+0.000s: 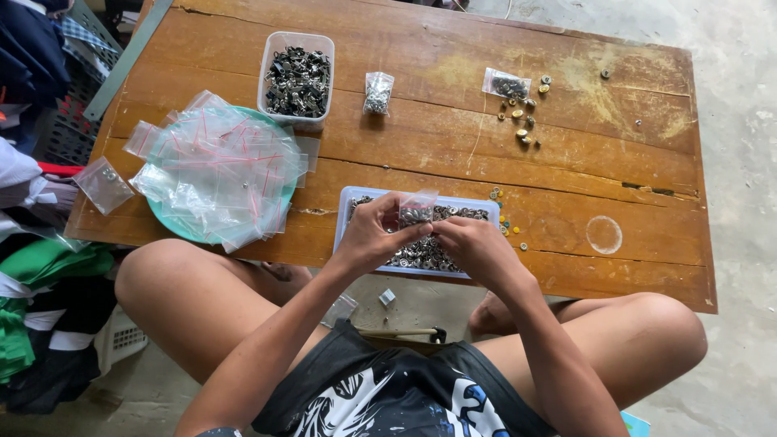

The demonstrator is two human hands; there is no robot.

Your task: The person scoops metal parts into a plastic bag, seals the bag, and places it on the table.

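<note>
So there's a small clear plastic zip bag (418, 207) partly filled with little silver metal bits, held up between both hands right over the near edge of the table. The left hand (374, 233) pinches its left side with fingers closed on it, and the right hand (472, 245) is closed on the lower right part of the bag.

Directly underneath sits a long clear rectangular plastic tray (486, 209) full of the same shiny silver fasteners (the hands cover most of its middle, so only the ends really show). Just right of the tray there's a sprinkle of tiny loose coloured beads or studs (508, 226).

To the left is a round teal plate (174, 222) buried under a heap of empty clear zip bags with red seal lines (218, 166), with one more bag (103, 184) lying apart near the table's left edge. Further back stands a white-ish square plastic tub of dark metal clips (296, 78), and beside it a small filled bag (378, 91). Off to the back right, another small bag with brass-coloured round pieces (518, 101) scattered around it.

All of it sits on a worn brown wooden table (615, 170), the person's bare knees tucked against its front edge.
</note>
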